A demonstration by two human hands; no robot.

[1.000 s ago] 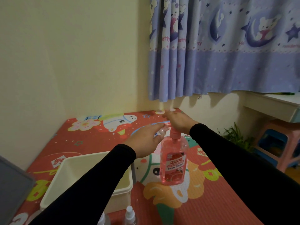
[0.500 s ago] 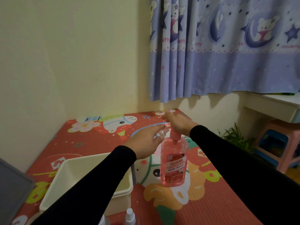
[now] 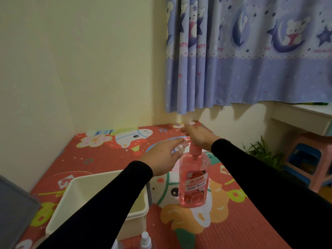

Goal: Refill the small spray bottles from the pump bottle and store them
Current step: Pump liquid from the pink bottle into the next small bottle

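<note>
Your right hand lies flat, palm down and fingers spread, on the pump head of the pink pump bottle. The bottle stands upright on the red cartoon mat, about mid-table. Your left hand is curled around a small clear spray bottle, holding it just beside the pump's neck. The small bottle is blurred and mostly covered by your fingers, so it seems to be tipped toward the nozzle, but you cannot tell whether the two touch.

Just beside your left forearm, a cream storage bin sits open on the mat. Its right wall stands near the base of the pump bottle, with a narrow strip of mat between them. Another small spray bottle stands at the bottom edge of the view, in front of the bin's near corner, and only its white top shows. A grey panel cuts in at the lower left.

The mat runs to the cream wall behind and on the left. The purple bear-print curtain hangs above the far corner and does not reach the table. To the right of the pump bottle the mat lies bare up to its right edge. Beyond that edge are a leafy plant, a pink stool and a white desk.
</note>
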